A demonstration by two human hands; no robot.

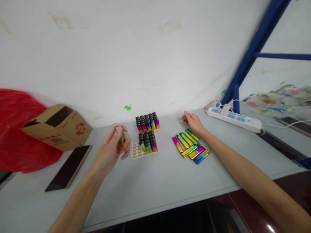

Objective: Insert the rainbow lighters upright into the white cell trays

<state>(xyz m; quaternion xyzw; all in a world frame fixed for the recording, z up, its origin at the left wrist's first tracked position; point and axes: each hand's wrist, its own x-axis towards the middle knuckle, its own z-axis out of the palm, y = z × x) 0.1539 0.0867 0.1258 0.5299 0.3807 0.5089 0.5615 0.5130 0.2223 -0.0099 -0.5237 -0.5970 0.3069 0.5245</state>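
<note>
My left hand [113, 142] is closed around a shiny green and yellow lighter [122, 138], held just left of a pale tray with holes [136, 152]. Rows of black-topped, colourful lighters [148, 142] stand upright in the tray's right part, while holes on its left show bare. Behind it, against the wall side, another block of upright lighters [147, 122] stands close together. My right hand [191, 119] is at the back of the table with fingers loosely curled and nothing visible in them. Several loose lighters [190, 145] lie flat in front of it.
To the left are a phone [68, 168], an opened cardboard box [60, 127] and a red plastic bag [21, 129]. A white power strip [234, 118] with cables lies at the right, by a blue metal frame [247, 55]. The white wall [155, 64] closes off the table's back.
</note>
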